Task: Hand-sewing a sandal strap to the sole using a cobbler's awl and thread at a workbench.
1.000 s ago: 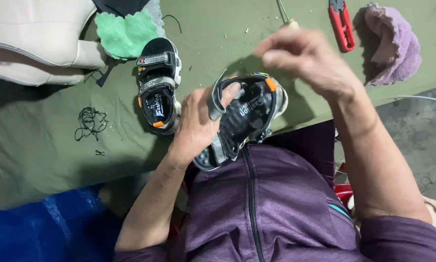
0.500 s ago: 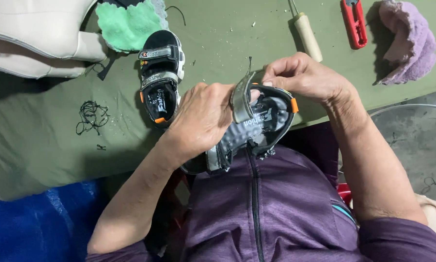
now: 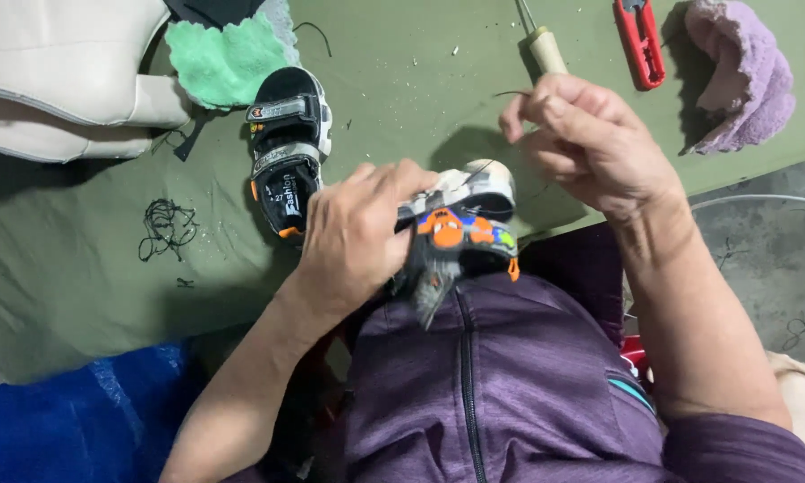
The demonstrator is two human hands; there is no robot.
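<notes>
The left hand [image 3: 357, 237] is clasping a small sandal [image 3: 460, 224] against the purple jacket [image 3: 510, 376], fingers curled over its near side, the grip pressed together on the strap end. The right hand [image 3: 586, 143] is lifted just beyond and to the right of that sandal, thumb and fingertips pinching a thin dark thread [image 3: 487, 170] that is running down to the sandal's strap. A second sandal [image 3: 288, 152] is lying on the green bench [image 3: 402, 98] just left of the left grip, apart from it. Beyond the right grip a wooden-handled awl [image 3: 545, 45] is resting, almost touching the fingers, with red clippers [image 3: 639, 40] and a crumpled purple cloth [image 3: 747, 76] farther right. A green cloth [image 3: 223, 58] is lying beyond the second sandal, and a tangle of black thread [image 3: 165, 228] is sitting well left of the left grip.
</notes>
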